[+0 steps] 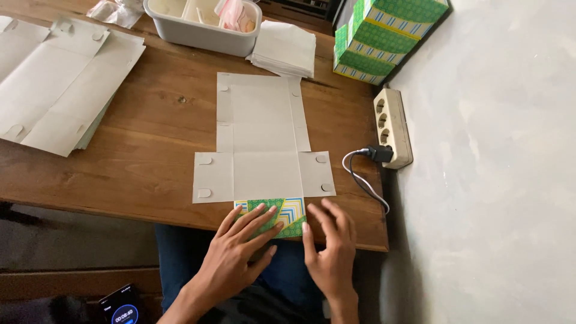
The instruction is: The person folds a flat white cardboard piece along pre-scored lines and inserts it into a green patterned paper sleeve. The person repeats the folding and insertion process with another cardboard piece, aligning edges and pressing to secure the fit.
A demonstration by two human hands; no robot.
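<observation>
Across the surface [150, 144] lies a flat carton blank [264, 144], its green flap [282, 217] folded at the near edge. Both hands press it flat-fingered, left hand [240, 252], right hand [330, 252]. Far-left corner: more blanks [54, 78]. Far edge: grey bin [198, 33] holding packets [234, 15], paper stack [285, 48], green boxes [384, 36]. Right edge: power strip [393, 126].

A flat unfolded carton [264, 141] lies on the tabletop [150, 156], its near flap under the fingers [255, 219]. Beyond it sits a tub [204, 30]; a power strip [393, 126] lies to the right of the fingers.
</observation>
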